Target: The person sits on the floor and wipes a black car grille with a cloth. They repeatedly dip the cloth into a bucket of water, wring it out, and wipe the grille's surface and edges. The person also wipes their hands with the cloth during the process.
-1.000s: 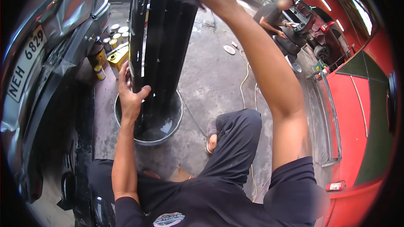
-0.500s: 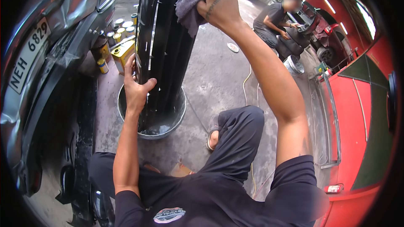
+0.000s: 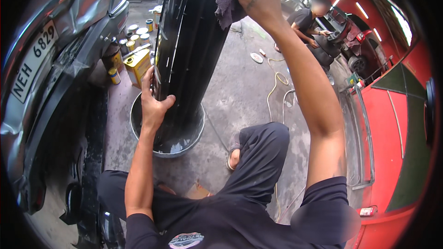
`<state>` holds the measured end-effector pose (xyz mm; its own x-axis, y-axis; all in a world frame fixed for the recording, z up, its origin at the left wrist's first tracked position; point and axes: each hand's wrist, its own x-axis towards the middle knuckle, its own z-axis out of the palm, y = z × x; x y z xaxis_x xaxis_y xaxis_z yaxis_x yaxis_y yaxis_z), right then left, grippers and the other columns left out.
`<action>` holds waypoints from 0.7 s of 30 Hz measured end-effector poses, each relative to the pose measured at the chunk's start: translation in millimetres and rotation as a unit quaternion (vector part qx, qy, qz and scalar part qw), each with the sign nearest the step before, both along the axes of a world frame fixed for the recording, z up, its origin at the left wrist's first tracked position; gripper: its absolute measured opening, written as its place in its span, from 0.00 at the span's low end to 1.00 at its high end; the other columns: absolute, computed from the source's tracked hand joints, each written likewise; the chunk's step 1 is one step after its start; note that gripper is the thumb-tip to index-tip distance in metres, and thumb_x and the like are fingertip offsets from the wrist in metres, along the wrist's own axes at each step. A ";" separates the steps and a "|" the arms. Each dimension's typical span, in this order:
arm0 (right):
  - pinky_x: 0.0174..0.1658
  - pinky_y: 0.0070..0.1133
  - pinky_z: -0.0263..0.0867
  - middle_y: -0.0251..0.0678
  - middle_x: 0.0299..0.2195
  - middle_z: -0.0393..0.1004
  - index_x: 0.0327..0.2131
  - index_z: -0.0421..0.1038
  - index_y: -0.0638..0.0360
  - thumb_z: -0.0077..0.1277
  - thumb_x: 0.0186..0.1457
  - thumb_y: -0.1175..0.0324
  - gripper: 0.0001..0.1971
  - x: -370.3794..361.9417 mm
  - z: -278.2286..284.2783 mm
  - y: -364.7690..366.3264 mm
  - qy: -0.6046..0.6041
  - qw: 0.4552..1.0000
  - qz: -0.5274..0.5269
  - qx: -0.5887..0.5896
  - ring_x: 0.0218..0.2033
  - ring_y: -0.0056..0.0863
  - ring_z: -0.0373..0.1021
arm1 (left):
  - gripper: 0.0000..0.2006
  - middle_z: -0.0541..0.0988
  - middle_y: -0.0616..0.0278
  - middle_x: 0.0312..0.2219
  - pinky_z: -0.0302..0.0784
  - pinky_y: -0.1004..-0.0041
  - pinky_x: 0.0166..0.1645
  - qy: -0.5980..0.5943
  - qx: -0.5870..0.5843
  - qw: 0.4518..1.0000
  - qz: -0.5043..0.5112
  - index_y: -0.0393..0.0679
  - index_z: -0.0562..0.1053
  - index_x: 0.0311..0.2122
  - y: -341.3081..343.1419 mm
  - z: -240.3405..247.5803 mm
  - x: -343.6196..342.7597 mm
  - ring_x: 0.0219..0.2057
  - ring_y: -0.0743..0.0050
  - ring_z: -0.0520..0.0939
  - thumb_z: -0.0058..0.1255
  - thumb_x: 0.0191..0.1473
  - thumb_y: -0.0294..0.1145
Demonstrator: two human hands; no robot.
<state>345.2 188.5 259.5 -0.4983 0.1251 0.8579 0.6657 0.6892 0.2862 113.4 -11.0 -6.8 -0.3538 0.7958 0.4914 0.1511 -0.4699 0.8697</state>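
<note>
A long, glossy black car part (image 3: 194,41), possibly a bumper, leans up and away from me. Its lower end stands in a dark round bucket (image 3: 201,131) with some water at the bottom. My left hand (image 3: 154,106) is closed around the part's left edge, thumb on the near face and fingers behind. Higher up, at the right edge, my right hand (image 3: 264,3) grips a purple-grey cloth (image 3: 227,1). The cloth lies against the black surface and hangs down from my fingers.
Paint cans (image 3: 135,38) and a yellow rectangular tin (image 3: 137,67) stand behind the bucket. A damaged silver car (image 3: 87,7) is on the left. A hose (image 3: 272,90) crosses the floor. At the back right a co-worker (image 3: 302,20) handles a car part. Red panels (image 3: 383,129) line the right.
The black part has tilted further right at its top. My right hand and the cloth have shifted right and slightly up. My left hand keeps its hold on the edge.
</note>
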 end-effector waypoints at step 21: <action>0.41 0.48 0.75 0.59 0.36 0.81 0.73 0.55 0.44 0.45 0.59 0.67 0.37 -14.2 27.9 12.1 0.024 0.999 0.035 -0.008 0.38 0.60 0.79 | 0.51 0.74 0.55 0.60 0.78 0.68 0.58 -0.080 -0.050 0.993 -0.078 0.44 0.60 0.74 -7.0 -5.8 0.4 0.54 0.66 0.80 0.58 0.36 0.23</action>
